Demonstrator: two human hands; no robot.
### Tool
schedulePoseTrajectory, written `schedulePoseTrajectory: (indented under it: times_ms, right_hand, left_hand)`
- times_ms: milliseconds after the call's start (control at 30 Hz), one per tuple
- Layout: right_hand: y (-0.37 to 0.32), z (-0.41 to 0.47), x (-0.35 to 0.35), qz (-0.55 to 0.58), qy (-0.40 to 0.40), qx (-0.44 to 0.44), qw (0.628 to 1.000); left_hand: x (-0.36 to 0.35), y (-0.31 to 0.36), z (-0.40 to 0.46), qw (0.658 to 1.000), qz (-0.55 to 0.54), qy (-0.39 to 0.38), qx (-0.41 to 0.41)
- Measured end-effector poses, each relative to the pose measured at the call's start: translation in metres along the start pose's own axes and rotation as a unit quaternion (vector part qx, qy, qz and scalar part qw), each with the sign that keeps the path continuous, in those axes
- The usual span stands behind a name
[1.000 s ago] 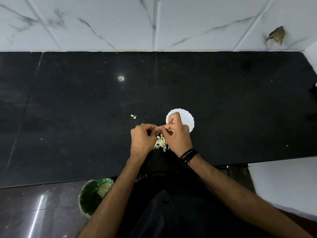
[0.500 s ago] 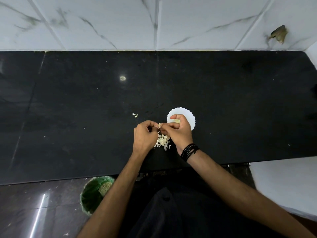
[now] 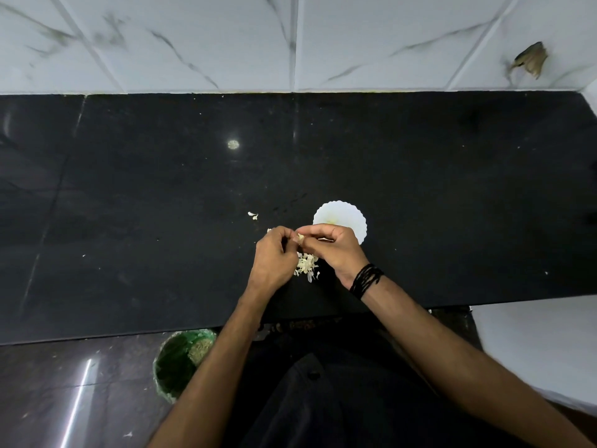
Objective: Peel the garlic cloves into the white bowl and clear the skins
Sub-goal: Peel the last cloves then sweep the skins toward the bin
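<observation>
Two bare forearms, no sleeves in view. Left hand (image 3: 273,258) without rings or bands. Right hand (image 3: 336,250) likewise ringless, though fingers partly hidden. Stack of thin black cord bracelets (image 3: 366,280) wound several times round right wrist, strands lying close together, slightly splayed towards the forearm. Dark, near-black garment (image 3: 323,399) over the torso and lap at lower centre, plain fabric, folds barely distinguishable in the dim light; one small dark button or fastening (image 3: 312,374) near its middle.
</observation>
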State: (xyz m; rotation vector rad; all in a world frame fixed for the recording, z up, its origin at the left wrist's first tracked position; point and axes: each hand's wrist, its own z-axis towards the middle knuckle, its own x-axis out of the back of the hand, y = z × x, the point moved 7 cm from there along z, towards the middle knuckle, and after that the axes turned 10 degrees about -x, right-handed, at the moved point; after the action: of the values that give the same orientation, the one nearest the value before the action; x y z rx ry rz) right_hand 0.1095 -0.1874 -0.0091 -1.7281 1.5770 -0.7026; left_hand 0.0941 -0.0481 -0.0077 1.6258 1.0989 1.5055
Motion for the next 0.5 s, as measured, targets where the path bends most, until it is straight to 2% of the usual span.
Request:
schedulePoseTrajectory:
  times_ms: [233, 500]
  right_hand:
    - [0.003, 0.003, 0.007, 0.001, 0.025, -0.004, 1.0]
    - [0.001, -0.003, 0.013, 0.023, 0.046, 0.026, 0.998]
  left_hand:
    - [-0.004, 0.0, 0.001, 1.0, -0.01, -0.011, 0.0]
    - [-0.003, -0.009, 0.0, 0.997, -0.062, 0.015, 0.052]
